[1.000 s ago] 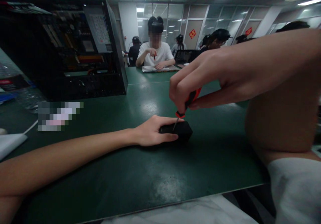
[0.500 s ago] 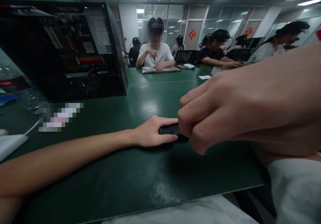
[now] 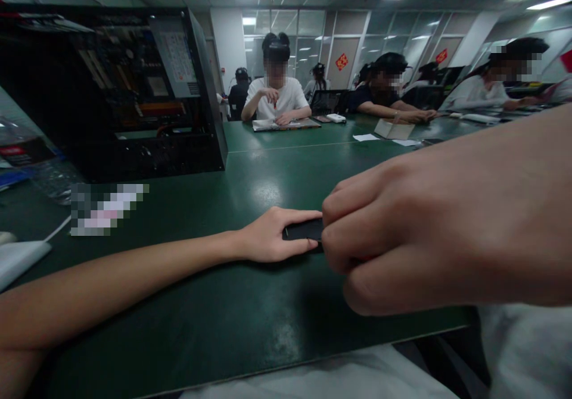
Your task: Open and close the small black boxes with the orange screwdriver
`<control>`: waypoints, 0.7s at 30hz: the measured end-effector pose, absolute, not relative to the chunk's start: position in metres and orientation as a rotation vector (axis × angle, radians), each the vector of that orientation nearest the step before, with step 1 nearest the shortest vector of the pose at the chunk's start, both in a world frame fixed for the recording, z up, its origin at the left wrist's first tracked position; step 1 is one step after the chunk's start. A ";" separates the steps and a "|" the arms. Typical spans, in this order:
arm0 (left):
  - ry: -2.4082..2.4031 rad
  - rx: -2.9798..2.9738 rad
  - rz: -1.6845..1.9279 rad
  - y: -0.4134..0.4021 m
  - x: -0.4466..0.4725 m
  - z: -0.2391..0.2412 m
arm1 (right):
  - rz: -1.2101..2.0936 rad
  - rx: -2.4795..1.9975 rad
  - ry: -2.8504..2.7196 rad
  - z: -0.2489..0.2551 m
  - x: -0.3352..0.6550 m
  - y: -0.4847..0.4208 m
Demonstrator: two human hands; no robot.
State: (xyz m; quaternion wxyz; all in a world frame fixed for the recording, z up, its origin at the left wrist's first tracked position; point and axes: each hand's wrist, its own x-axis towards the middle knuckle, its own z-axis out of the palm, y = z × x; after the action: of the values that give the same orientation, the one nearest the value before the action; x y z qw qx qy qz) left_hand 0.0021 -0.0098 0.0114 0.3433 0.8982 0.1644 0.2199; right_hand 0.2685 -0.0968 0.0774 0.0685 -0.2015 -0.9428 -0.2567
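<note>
My left hand (image 3: pixel 268 236) reaches across the green table (image 3: pixel 232 304) and grips a small flat black box (image 3: pixel 304 230) between thumb and fingers, holding it down. My right hand (image 3: pixel 402 232) is close to the camera, curled into a fist right over the box's right end and hiding most of it. A thin sliver of red from the screwdriver handle (image 3: pixel 361 261) shows between its fingers; the shaft and tip are hidden.
An open black computer case (image 3: pixel 134 89) stands at the back left, with a plastic bottle (image 3: pixel 40 161) beside it. A white object (image 3: pixel 18 259) lies at the left edge. Several people sit at tables beyond, with papers and a small box (image 3: pixel 393 129) nearby.
My right hand has dropped lower and nearer the camera. It now covers the red-handled screwdriver and most of the black box. My left hand has stayed put.
</note>
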 end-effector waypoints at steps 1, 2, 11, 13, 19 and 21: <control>0.411 2.333 0.568 -0.010 0.002 0.012 | -0.720 -0.596 -2.851 0.073 0.268 -0.090; 0.387 2.330 0.555 -0.010 0.002 0.012 | -0.652 -0.595 -2.864 0.070 0.267 -0.082; 0.343 2.430 0.512 -0.002 0.002 0.001 | -0.254 -0.728 -3.059 0.147 0.221 -0.067; 0.383 2.451 0.519 -0.003 0.002 0.003 | -0.052 -0.550 -3.155 0.170 0.207 -0.070; 0.395 2.426 0.545 -0.009 0.002 0.010 | -0.037 -0.572 -3.049 0.179 0.195 -0.056; 0.411 2.404 0.527 -0.009 0.002 0.009 | -0.114 -0.638 -2.998 0.176 0.195 -0.053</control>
State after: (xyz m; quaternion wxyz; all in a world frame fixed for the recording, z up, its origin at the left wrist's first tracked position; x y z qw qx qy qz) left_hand 0.0018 -0.0091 0.0092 0.3178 0.9135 0.1561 0.2002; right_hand 0.1945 -0.0531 0.1762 0.0373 -0.2078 -0.9767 -0.0373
